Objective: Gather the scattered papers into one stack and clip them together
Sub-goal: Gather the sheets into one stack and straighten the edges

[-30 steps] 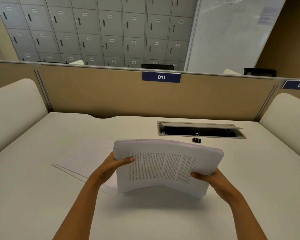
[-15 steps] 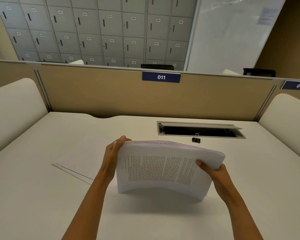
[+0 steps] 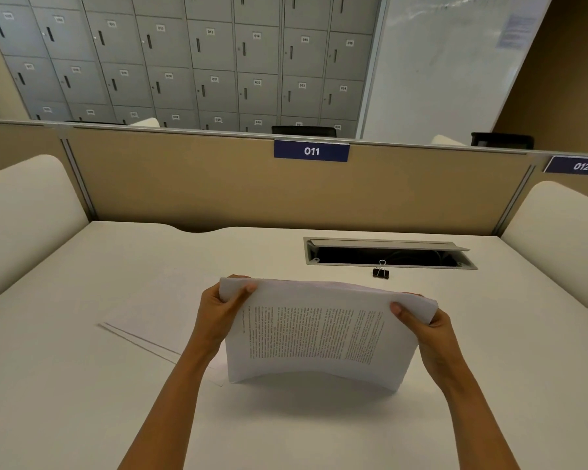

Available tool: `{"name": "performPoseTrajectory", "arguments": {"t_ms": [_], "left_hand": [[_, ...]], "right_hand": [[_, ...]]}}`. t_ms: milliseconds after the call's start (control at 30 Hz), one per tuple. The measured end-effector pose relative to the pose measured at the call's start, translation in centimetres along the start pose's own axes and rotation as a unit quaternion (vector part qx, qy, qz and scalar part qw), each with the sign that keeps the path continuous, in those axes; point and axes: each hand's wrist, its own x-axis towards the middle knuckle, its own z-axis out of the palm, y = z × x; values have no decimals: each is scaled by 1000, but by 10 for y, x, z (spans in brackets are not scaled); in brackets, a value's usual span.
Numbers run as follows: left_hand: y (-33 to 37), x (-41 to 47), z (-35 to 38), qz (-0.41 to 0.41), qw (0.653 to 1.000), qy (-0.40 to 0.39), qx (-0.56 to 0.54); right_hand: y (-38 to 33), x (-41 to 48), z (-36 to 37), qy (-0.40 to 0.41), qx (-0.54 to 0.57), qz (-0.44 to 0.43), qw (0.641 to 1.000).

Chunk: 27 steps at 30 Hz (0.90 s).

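A thick stack of printed papers (image 3: 314,334) stands on its lower edge on the white desk (image 3: 82,385), bowed toward me. My left hand (image 3: 218,313) grips its upper left corner, thumb on the front. My right hand (image 3: 425,325) grips its upper right corner the same way. Loose white sheets (image 3: 153,310) lie flat on the desk to the left of my left hand. A small black binder clip (image 3: 381,272) sits on the desk beyond the stack, just in front of the cable slot.
An open metal cable slot (image 3: 387,254) is set into the desk at the back right. A tan partition (image 3: 184,184) labelled 011 closes the far edge. Cream side panels (image 3: 21,212) flank the desk left and right.
Both hands have slid up the stack's sides to its top corners, and the stack now stands more upright on the desk.
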Motion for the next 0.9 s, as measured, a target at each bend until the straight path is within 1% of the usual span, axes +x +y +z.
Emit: {"name": "performPoseTrajectory", "arguments": {"t_ms": [67, 200, 267, 333, 433, 500, 567, 600, 633, 667, 700, 733, 767, 833, 867, 900], "left_hand": [[1, 0, -1, -37, 999, 8, 20], [-2, -4, -11, -139, 984, -83, 71], [-5, -6, -14, -165, 974, -106, 114], [-7, -5, -14, -169, 971, -91, 141], [-3, 1, -15, -159, 973, -48, 160], [-3, 4, -17, -173, 969, -23, 175], [-6, 3, -18, -204, 960, -2, 194], [-7, 0, -15, -227, 958, 19, 172], [-7, -5, -10, -253, 960, 50, 110], [-7, -10, -3, -277, 957, 82, 23], [-6, -17, 6, -298, 947, 104, -58], [-5, -23, 16, -319, 934, 111, -115], [-4, -28, 27, -338, 925, 97, -145], [-1, -36, 51, -351, 920, 42, -168], [1, -40, 62, -345, 921, 31, -177], [2, -42, 70, -331, 925, 41, -182]], "right_hand": [[3, 0, -3, -1, -9, 22, 1000], [9, -3, -3, -46, -65, 67, 995], [10, -2, -2, -38, -77, 76, 993], [11, 0, -1, -16, -70, 78, 994], [13, 0, -1, 2, -30, 90, 996], [17, -3, -1, 14, -2, 106, 994], [23, -7, 2, 43, 29, 131, 990], [27, -9, 5, 68, 48, 142, 986], [31, -11, 11, 97, 65, 152, 981], [34, -13, 19, 125, 81, 163, 975], [38, -16, 29, 154, 101, 174, 967], [41, -19, 40, 180, 125, 185, 958], [44, -23, 53, 202, 151, 192, 948], [47, -31, 80, 237, 195, 200, 931], [49, -35, 91, 250, 204, 203, 925], [51, -39, 100, 260, 208, 206, 920]]}}
